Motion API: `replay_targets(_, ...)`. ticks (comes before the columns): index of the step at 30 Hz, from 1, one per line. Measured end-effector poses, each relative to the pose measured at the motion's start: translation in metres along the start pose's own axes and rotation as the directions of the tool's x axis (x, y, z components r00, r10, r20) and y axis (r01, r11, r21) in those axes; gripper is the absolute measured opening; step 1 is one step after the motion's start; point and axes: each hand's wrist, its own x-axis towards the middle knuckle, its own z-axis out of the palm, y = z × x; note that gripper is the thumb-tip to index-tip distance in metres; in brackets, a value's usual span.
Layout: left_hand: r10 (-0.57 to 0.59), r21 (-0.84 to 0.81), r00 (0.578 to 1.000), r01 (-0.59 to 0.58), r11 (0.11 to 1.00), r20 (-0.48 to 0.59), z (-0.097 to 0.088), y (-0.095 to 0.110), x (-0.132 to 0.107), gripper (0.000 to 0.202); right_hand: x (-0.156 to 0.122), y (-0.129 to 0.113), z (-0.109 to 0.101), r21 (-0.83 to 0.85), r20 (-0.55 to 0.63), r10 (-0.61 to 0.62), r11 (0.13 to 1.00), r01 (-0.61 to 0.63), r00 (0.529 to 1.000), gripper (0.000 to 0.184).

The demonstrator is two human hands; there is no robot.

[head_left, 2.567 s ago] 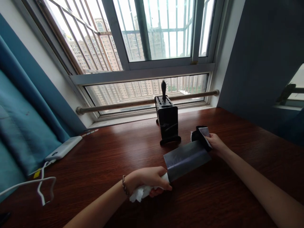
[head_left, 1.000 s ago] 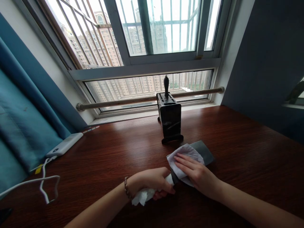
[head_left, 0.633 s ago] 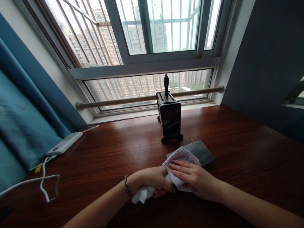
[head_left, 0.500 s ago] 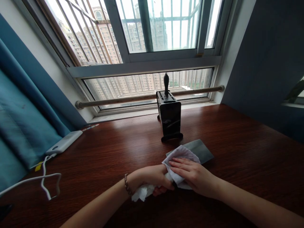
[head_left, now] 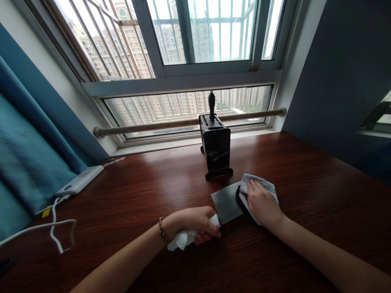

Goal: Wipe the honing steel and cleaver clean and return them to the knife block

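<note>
A cleaver point(head_left: 227, 203) with a broad grey blade is held low over the dark wooden table. My left hand point(head_left: 195, 224) is wrapped round its handle, which has white tissue point(head_left: 182, 239) about it. My right hand point(head_left: 265, 203) presses a pale cloth point(head_left: 259, 183) against the blade's far right end, covering that part. A dark edge shows along the cloth's left side; I cannot tell whether it is shadow or material. Beyond the blade stands a black knife block point(head_left: 217, 150) with one dark handle point(head_left: 211, 105) sticking up from its top.
The reddish-brown table point(head_left: 137, 191) reaches to the window sill. A white power strip point(head_left: 81, 181) with a white cable point(head_left: 51, 232) lies at the left, beside a blue curtain point(head_left: 33, 154). A horizontal rail point(head_left: 152, 127) crosses before the window.
My right hand has slid the cloth to the right, away from the handle toward the blade's far end, baring the near part of the blade. My left hand keeps its hold.
</note>
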Motion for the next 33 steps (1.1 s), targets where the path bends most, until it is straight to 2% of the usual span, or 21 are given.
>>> replay_targets(3, -0.001, 0.008, 0.999, 0.001, 1.000, 0.033, -0.002, -0.001, 0.000, 0.026, -0.001, -0.001, -0.001, -0.002, 0.002, -0.015, 1.000, 0.015, 1.000, 0.040)
replay_targets(6, -0.006, 0.008, 0.999, 0.006, 1.000, 0.051, -0.002, 0.001, -0.001, 0.029, -0.003, -0.008, -0.004, 0.122, -0.044, -0.188, 0.974, 0.192, 0.981, 0.040)
replay_targets(9, -0.027, 0.021, 0.999, 0.026, 0.999, 0.021, -0.001, 0.003, -0.002, 0.031, -0.007, -0.018, -0.010, 0.288, -0.111, -0.422, 0.853, 0.435, 0.900, 0.045)
replay_targets(11, -0.028, 0.050, 1.000, 0.028, 0.998, 0.006, 0.000, 0.004, -0.002, 0.031, -0.009, -0.023, -0.014, 0.365, -0.140, -0.518, 0.765, 0.530, 0.844, 0.046)
replay_targets(15, -0.008, 0.062, 1.000, 0.007, 0.998, 0.019, 0.001, 0.003, -0.001, 0.027, -0.011, -0.028, -0.020, 0.436, -0.146, -0.592, 0.681, 0.589, 0.793, 0.046)
replay_targets(20, -0.029, 0.044, 0.999, 0.030, 0.999, -0.014, 0.003, 0.000, 0.002, 0.023, -0.011, -0.025, -0.023, 0.444, -0.129, -0.628, 0.655, 0.611, 0.768, 0.047)
replay_targets(24, -0.030, 0.055, 0.998, 0.033, 0.998, -0.047, 0.003, -0.003, 0.003, 0.023, -0.010, -0.027, -0.023, 0.424, -0.108, -0.605, 0.690, 0.586, 0.789, 0.048)
replay_targets(28, -0.033, 0.105, 0.997, 0.040, 0.994, -0.069, 0.002, -0.003, 0.003, 0.027, -0.008, -0.030, -0.022, 0.400, -0.087, -0.541, 0.750, 0.526, 0.837, 0.051)
replay_targets(33, -0.028, 0.088, 0.998, 0.032, 0.996, -0.049, 0.005, 0.001, -0.001, 0.028, -0.004, -0.022, -0.016, 0.376, -0.062, -0.416, 0.832, 0.408, 0.907, 0.053)
